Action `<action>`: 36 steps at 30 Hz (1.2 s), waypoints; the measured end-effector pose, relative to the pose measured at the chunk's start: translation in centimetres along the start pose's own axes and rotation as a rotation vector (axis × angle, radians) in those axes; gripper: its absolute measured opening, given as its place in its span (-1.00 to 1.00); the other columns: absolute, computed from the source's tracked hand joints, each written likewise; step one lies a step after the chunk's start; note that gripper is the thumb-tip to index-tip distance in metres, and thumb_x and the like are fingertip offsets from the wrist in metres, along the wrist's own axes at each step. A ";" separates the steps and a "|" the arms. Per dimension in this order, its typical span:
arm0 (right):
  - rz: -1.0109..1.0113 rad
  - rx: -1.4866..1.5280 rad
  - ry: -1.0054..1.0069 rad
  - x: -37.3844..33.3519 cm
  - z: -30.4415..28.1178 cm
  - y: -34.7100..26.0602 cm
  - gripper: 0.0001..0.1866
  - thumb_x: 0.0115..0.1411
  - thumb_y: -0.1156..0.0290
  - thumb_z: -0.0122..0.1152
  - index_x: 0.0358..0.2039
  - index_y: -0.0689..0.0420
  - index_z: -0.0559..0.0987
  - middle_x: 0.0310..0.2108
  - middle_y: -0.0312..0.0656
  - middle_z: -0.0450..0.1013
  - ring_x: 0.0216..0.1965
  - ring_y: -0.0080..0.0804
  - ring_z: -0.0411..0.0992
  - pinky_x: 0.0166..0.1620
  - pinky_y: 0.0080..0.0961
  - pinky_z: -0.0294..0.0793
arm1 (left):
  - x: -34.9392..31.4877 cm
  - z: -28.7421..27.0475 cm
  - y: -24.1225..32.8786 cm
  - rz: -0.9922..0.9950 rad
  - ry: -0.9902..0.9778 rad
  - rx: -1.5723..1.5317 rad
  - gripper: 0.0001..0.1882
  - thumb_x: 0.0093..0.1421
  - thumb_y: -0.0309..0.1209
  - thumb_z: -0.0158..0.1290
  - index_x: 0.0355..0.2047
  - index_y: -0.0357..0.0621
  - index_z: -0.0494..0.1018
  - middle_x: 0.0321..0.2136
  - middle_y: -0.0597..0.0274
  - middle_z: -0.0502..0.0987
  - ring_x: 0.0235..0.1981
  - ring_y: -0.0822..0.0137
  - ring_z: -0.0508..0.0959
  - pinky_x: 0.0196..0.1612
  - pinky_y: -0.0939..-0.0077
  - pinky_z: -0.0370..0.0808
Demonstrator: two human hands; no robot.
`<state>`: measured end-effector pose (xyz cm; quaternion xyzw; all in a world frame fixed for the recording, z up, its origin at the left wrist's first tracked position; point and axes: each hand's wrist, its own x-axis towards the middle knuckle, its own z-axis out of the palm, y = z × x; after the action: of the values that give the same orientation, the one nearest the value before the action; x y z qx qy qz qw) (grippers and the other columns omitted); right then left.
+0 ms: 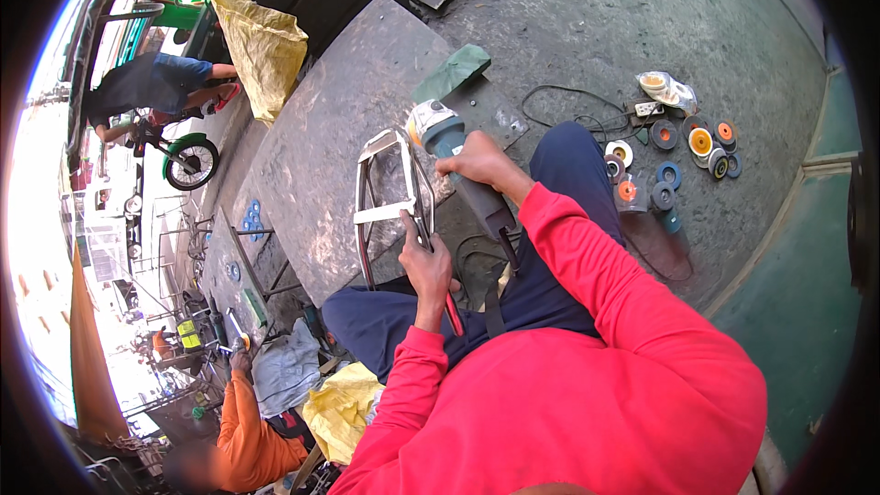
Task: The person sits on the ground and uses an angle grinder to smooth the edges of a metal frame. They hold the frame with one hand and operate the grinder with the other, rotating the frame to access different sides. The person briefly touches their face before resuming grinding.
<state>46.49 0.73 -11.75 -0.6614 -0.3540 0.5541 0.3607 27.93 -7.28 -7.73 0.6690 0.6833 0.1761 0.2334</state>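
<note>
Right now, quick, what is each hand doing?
Left hand: closed around the bent shiny metal tube frame.
Right hand: closed around the grey-bodied angle grinder.

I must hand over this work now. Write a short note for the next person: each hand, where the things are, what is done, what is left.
Left hand: closed around the lower bar of the metal frame, holding it against the grey slab.
Right hand: grip closed on the angle grinder, its head at the frame's upper corner.
Grinding discs lie on the floor to the right, beside a power strip.
Done: cannot tell how much of the frame is worked.
Left: probably the frame's remaining bars; check them.
</note>
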 end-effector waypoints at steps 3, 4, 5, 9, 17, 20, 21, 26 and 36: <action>-0.007 0.010 0.003 0.2 0.1 -0.1 -0.49 -0.32 0.14 0.48 -0.55 0.40 0.59 -0.50 0.03 0.54 -0.51 -0.25 0.52 -0.43 -0.31 0.47 | 0.1 0.1 -0.1 0.033 0.015 0.001 -0.24 0.08 -0.55 0.00 0.33 -0.27 0.09 -0.47 -0.27 0.56 -0.56 0.00 0.60 -0.39 0.18 0.47; -0.002 0.014 0.009 0.3 0.2 -0.1 -0.49 -0.32 0.14 0.48 -0.55 0.40 0.59 -0.49 0.04 0.55 -0.51 -0.24 0.52 -0.42 -0.31 0.48 | 0.1 0.1 -0.1 0.040 0.026 0.003 -0.25 0.08 -0.55 0.00 0.33 -0.28 0.10 -0.49 -0.26 0.55 -0.57 0.01 0.59 -0.40 0.19 0.46; -0.023 0.002 0.030 0.6 0.1 -0.2 -0.48 -0.32 0.13 0.48 -0.55 0.40 0.59 -0.49 0.05 0.55 -0.50 -0.24 0.53 -0.42 -0.31 0.49 | 0.2 0.0 -0.1 0.052 0.037 0.005 -0.25 0.07 -0.55 0.00 0.32 -0.30 0.11 -0.52 -0.25 0.54 -0.59 0.03 0.58 -0.41 0.19 0.46; -0.041 0.015 0.090 1.2 -0.3 -0.3 -0.46 -0.32 0.12 0.49 -0.55 0.41 0.58 -0.48 0.09 0.56 -0.46 -0.21 0.57 -0.38 -0.29 0.52 | 0.5 -0.3 0.0 -0.057 0.018 0.000 -0.27 0.06 -0.55 0.01 0.30 -0.33 0.15 -0.62 -0.18 0.50 -0.66 0.11 0.52 -0.45 0.21 0.43; -0.041 -0.054 0.057 -0.1 -0.6 0.0 -0.42 -0.30 0.07 0.49 -0.49 0.42 0.61 -0.41 0.13 0.57 -0.39 -0.13 0.58 -0.30 -0.34 0.55 | 0.4 -0.1 0.4 -0.022 0.047 0.028 -0.28 0.06 -0.55 0.02 0.29 -0.32 0.17 -0.64 -0.17 0.48 -0.67 0.15 0.50 -0.45 0.21 0.42; -0.039 -0.062 0.023 -0.3 -0.3 0.0 -0.43 -0.30 0.09 0.49 -0.49 0.42 0.62 -0.41 0.13 0.57 -0.39 -0.14 0.58 -0.30 -0.33 0.55 | 0.4 0.0 0.2 -0.014 0.046 0.018 -0.27 0.05 -0.54 0.03 0.29 -0.32 0.16 -0.62 -0.18 0.48 -0.65 0.14 0.50 -0.44 0.20 0.43; -0.038 -0.053 0.018 -0.3 -0.2 0.0 -0.45 -0.30 0.11 0.49 -0.49 0.41 0.61 -0.42 0.13 0.57 -0.41 -0.15 0.58 -0.31 -0.33 0.55 | 0.5 0.1 0.1 0.000 0.054 0.007 -0.26 0.05 -0.54 0.03 0.30 -0.32 0.16 -0.62 -0.19 0.48 -0.65 0.13 0.50 -0.43 0.20 0.43; -0.023 0.035 -0.015 0.0 0.2 0.2 -0.50 -0.29 0.16 0.48 -0.54 0.40 0.60 -0.46 0.06 0.56 -0.48 -0.24 0.54 -0.38 -0.33 0.52 | 0.7 0.2 -0.7 0.112 0.102 0.036 -0.25 0.05 -0.54 0.04 0.30 -0.33 0.15 -0.62 -0.17 0.48 -0.63 0.11 0.50 -0.42 0.20 0.43; -0.046 0.011 0.004 0.1 0.2 0.2 -0.51 -0.30 0.17 0.49 -0.56 0.40 0.59 -0.48 0.04 0.55 -0.50 -0.25 0.52 -0.40 -0.33 0.51 | 0.2 0.1 -0.4 0.024 0.034 0.008 -0.24 0.06 -0.56 0.03 0.32 -0.29 0.13 -0.56 -0.22 0.51 -0.61 0.13 0.53 -0.42 0.24 0.43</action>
<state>46.30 0.78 -12.00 -0.6521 -0.3655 0.5463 0.3778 27.67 -7.08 -8.09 0.6749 0.6800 0.1873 0.2168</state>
